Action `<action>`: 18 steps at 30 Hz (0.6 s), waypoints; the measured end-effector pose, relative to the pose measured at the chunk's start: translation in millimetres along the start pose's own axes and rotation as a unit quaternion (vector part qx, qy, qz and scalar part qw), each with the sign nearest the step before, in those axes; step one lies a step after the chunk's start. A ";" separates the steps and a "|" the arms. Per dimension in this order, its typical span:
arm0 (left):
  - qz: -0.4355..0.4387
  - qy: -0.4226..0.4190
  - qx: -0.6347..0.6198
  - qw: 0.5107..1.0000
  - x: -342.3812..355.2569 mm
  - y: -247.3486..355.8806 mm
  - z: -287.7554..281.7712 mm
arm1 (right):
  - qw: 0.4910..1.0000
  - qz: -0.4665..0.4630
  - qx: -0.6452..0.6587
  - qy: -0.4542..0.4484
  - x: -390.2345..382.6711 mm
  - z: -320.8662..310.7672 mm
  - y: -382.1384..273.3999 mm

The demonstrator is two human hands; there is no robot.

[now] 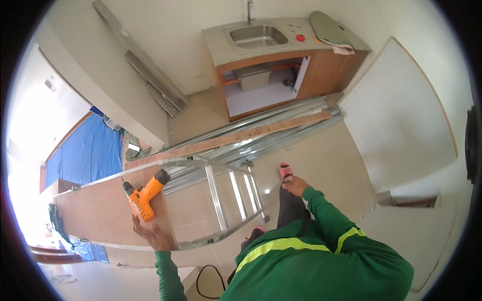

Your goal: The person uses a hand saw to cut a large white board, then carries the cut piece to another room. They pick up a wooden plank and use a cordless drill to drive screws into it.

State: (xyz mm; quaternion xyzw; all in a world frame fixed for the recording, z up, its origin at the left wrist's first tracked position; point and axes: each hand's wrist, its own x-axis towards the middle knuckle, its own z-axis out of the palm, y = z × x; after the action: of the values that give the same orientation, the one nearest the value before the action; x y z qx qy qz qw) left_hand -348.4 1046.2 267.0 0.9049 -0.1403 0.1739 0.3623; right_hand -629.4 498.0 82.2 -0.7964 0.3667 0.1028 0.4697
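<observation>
Loosely spread, left hand beside orange drill, forearm outstretched; right hand curled inward (cannot tell if pinching anything)

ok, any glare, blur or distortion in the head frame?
Head view: far left blown out, left of the blue sheet; glints on the metal profiles, bright spot on the tiled floor; fisheye bows the counter edges, black corners; orange drill looks reasonably sharp.

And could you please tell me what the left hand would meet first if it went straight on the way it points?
Probably the drill, just ahead of the left hand; depth is unclear, so the two may already be touching.
</observation>
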 end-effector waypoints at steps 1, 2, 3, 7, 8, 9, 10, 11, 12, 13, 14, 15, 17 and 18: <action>-0.052 0.022 0.020 0.998 -0.3 12.9 7.3 | 1.000 -0.005 -0.019 0.001 33.5 -2.7 14.6; -0.118 0.061 0.010 0.991 -3.8 10.8 14.1 | 0.999 -0.019 -0.039 -0.020 59.4 -10.7 7.9; -0.184 0.098 -0.002 0.978 -6.8 9.6 24.0 | 0.997 -0.031 -0.060 -0.040 84.0 -21.5 2.8; -0.287 0.222 0.096 0.927 -12.2 3.7 46.1 | 0.976 -0.039 -0.128 -0.170 206.7 -43.5 -2.3; -0.321 0.245 0.115 0.908 -12.2 11.3 44.4 | 0.971 -0.051 -0.152 -0.177 232.9 -43.2 -5.4; -0.329 0.269 0.097 0.900 -12.9 13.4 52.8 | 0.966 -0.061 -0.172 -0.185 253.9 -38.7 -9.4; -0.337 0.290 0.080 0.892 -12.8 16.2 61.5 | 0.959 -0.069 -0.192 -0.194 278.1 -37.8 -12.5; -0.336 0.307 0.066 0.888 -7.2 16.3 63.6 | 0.943 -0.074 -0.223 -0.236 307.4 -30.4 -9.9; -0.338 0.330 0.039 0.880 -14.0 10.1 61.1 | 0.931 -0.079 -0.257 -0.246 331.1 -28.3 -18.8; -0.339 0.351 0.013 0.873 -20.9 2.9 54.7 | 0.918 -0.083 -0.289 -0.257 358.0 -24.5 -27.8; -0.337 0.367 -0.016 0.867 -22.0 -1.7 54.1 | 0.907 -0.083 -0.319 -0.263 383.6 -21.4 -40.6; -0.334 0.364 -0.012 0.869 -17.6 3.0 56.4 | 0.903 -0.067 -0.328 -0.268 412.8 -14.4 -45.5; -0.352 0.356 -0.001 0.866 11.5 26.3 73.0 | 0.905 -0.063 -0.338 -0.251 473.4 4.1 -35.6; -0.365 0.354 0.011 0.861 14.5 35.9 76.5 | 0.906 -0.080 -0.342 -0.237 502.4 21.2 -22.6</action>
State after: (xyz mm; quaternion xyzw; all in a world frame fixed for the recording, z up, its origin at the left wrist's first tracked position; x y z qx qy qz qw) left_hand -332.6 965.4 243.1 0.7728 0.3399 0.3392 0.4150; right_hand -253.5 277.0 -169.4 -0.8869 0.1220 0.3701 0.2481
